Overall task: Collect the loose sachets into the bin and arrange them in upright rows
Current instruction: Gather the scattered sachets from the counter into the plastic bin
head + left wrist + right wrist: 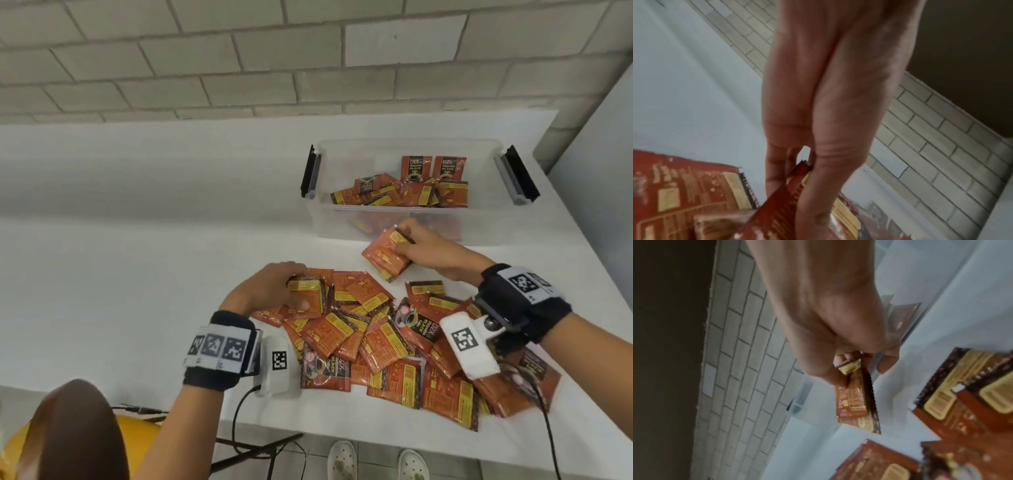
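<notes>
**Bin lies just beyond the right hand; the pile sits under the left**

A small bundle of sachets (388, 255) is gripped in the right hand (433, 251), with thumb and fingers curled round one end, as the right wrist view also shows. The bundle is held flat and aslant, its long axis pointing away from the wrist toward the left and down. The clear bin (394, 219) stands directly beyond this hand, its near wall just past the knuckles; whether the hand touches that wall cannot be told. The right hand is plainly the nearer one to the bin.

A single sachet (306, 296) at the far left edge of the loose pile (394, 346) is pinched by the left hand (270, 287), thumb below and fingers above. The pile is spread between and below both wrists, well apart from the bin on the left hand's side.

Inside the bin, most sachets (404, 195) lie flat and jumbled; two are seen standing against the far wall. By this showing, the collecting is judged to be far from finished and the upright rows barely begun.
</notes>
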`<state>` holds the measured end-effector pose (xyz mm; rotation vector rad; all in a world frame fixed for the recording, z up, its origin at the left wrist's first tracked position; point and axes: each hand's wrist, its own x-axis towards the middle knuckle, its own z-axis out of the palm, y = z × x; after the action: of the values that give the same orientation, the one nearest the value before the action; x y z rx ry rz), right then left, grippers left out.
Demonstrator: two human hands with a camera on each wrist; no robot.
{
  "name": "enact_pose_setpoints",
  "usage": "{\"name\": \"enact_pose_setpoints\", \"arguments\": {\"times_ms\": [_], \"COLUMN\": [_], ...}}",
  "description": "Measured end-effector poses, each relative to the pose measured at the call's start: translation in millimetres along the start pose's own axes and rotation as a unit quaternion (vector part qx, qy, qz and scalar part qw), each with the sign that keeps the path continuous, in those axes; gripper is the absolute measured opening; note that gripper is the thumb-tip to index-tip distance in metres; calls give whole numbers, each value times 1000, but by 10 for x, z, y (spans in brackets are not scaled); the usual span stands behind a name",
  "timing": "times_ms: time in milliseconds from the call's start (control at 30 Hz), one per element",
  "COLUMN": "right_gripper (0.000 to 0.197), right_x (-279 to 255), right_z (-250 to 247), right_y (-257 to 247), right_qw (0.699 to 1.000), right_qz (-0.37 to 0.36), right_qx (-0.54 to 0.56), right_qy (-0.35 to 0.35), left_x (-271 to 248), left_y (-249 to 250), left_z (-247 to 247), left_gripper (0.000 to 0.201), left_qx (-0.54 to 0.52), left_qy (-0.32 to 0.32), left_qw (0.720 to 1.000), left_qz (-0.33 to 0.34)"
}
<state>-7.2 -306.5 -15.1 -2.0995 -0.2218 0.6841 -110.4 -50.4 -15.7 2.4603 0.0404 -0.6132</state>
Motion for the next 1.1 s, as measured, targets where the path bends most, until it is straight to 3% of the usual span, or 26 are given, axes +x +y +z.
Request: {"name": "enact_pose_setpoints", "arguments": {"times_ms": [100, 167, 267, 367, 467, 633, 800, 967, 1033, 1100], "right_gripper": [28, 22, 18, 65, 83, 84, 89, 60, 55, 52], "right_x": [-106, -200, -251, -143, -48, 62, 34, -277, -479, -717], "right_z": [4, 48, 192, 334, 417, 461, 347, -79, -233, -283], "right_y": [-150, -261, -308, -227, -198, -166, -183, -165, -94, 13], "right_qw": [996, 991, 990, 962, 936, 931, 973, 997, 998, 996], "right_qz": [-5, -10, -13, 5, -2, 0, -25, -13, 13, 39], "right_qx": [93, 120, 1, -194, -303, -342, -203, -54, -17, -26], "right_qy": [-15, -57, -138, -190, -181, -123, -109, -55, -65, -81], "left_x": [41, 57, 116, 203, 289, 396, 376, 105, -79, -202], "left_y": [-27, -28, 34, 124, 166, 156, 153, 203, 270, 302], "left_z": [1, -39, -119, -174, -215, -219, -256, -416, -427, -350], "left_gripper": [37, 54, 84, 93, 77, 53, 44, 23, 16, 24], "left_qx": [-3, -16, -13, 5, 59, 86, 37, -76, -100, -89], "left_qy": [15, 20, 2, -37, -67, -37, -7, 29, 1, -51], "left_qw": [1000, 1000, 999, 997, 993, 993, 997, 995, 994, 994], "left_qz": [-7, -16, -40, -63, -75, -75, -66, -55, -40, -29]}}
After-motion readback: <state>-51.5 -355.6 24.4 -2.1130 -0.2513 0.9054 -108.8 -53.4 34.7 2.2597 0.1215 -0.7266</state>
